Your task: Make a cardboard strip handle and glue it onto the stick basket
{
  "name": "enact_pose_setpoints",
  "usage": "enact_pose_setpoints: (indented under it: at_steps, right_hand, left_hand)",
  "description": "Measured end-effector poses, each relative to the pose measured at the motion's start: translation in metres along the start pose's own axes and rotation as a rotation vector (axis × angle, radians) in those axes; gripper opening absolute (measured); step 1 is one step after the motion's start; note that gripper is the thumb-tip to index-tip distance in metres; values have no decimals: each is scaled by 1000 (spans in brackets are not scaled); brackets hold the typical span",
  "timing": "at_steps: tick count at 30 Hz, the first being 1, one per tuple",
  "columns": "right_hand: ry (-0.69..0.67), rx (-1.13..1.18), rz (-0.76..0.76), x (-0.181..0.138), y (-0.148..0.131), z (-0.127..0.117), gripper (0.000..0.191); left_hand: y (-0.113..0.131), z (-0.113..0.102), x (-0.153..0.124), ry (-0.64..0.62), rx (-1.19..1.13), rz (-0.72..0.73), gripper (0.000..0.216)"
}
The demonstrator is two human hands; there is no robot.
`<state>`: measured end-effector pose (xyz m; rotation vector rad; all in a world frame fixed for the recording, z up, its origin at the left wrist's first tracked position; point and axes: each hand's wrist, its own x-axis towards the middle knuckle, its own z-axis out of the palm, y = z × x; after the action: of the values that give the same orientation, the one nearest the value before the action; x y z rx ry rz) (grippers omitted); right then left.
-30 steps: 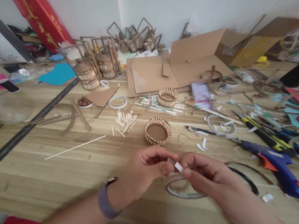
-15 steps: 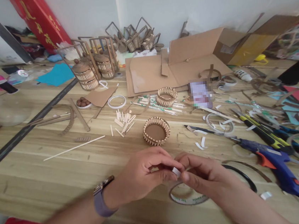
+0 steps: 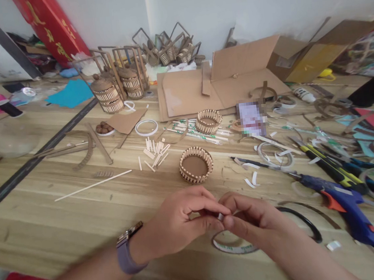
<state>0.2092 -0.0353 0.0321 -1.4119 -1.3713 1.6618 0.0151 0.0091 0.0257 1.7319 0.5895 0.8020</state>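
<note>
My left hand [image 3: 185, 218] and my right hand [image 3: 257, 219] meet at the fingertips, both pinched on a small white piece of tape [image 3: 220, 216]. Fingers cover most of that piece. Directly below them a roll of double-sided tape [image 3: 235, 248] with green print lies flat, partly hidden by my right hand. Just beyond my hands stands a small round basket [image 3: 195, 165] with a brown base and a wall of short wooden sticks. A second stick ring [image 3: 209, 120] sits farther back. Loose cut sticks [image 3: 156, 152] lie left of the nearer basket.
On the right are a blue glue gun [image 3: 343, 208], yellow-black pliers [image 3: 331, 165], a craft knife [image 3: 249, 161] and paper scraps [image 3: 251, 179]. Finished lidded baskets [image 3: 107, 95] stand at the back left. Cardboard sheets [image 3: 188, 93] lie at the back, and a thin stick [image 3: 93, 185] lies left.
The fingertips have closed in on the white piece, so less of it shows. My hands have otherwise barely moved, and the things on the table lie as before.
</note>
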Motion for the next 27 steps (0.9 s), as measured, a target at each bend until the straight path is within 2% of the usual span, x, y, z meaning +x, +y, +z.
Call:
enact_pose_setpoints:
  at_steps: [7, 18, 27]
  right_hand:
    - [3, 12, -33, 1, -5, 1, 41]
    - [76, -161, -72, 1, 0, 0, 37]
    - [118, -298, -77, 1, -14, 6, 32]
  left_hand:
    - [2, 0, 0, -1, -9, -29, 17]
    - [5, 0, 0, -6, -3, -52, 20]
    - [6, 7, -4, 73, 86, -68, 19]
